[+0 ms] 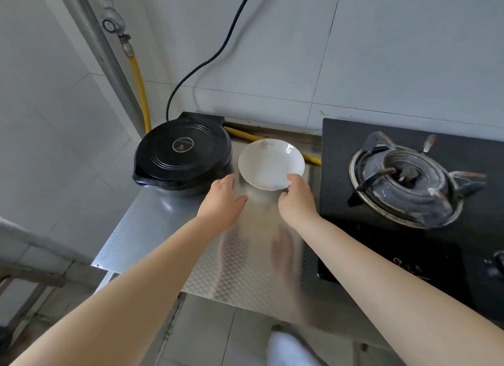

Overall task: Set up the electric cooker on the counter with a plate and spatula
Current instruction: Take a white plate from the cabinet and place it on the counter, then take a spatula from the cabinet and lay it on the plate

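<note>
Both forearms reach in from the near edge, over the steel worktop [152,229]. At their far ends the left hand [222,202] hangs loosely open just above the metal, fingers half curled and holding nothing; the right hand [297,199] pinches the near rim of the plate [270,161], thumb on top and fingers apparently tucked under the edge.

That plate, white with a small flower print, sits mid-worktop, just right of the cooker [181,155] and left of the gas hob [409,180]. Whether it is fully down or slightly lifted at the near edge I cannot tell.

It looks like glazed ceramic: stiff, fairly light, smooth enough to slip, and likely to chip if knocked against the hob or cooker. A rim pinch suits it, with the left hand free to steady the opposite side.

Closed and black, the cooker sits at the far left, its cord [218,54] running up the wall. It is probably the heavier piece, best shifted with both hands at its sides, never by the cord. No spatula is in sight.
</note>
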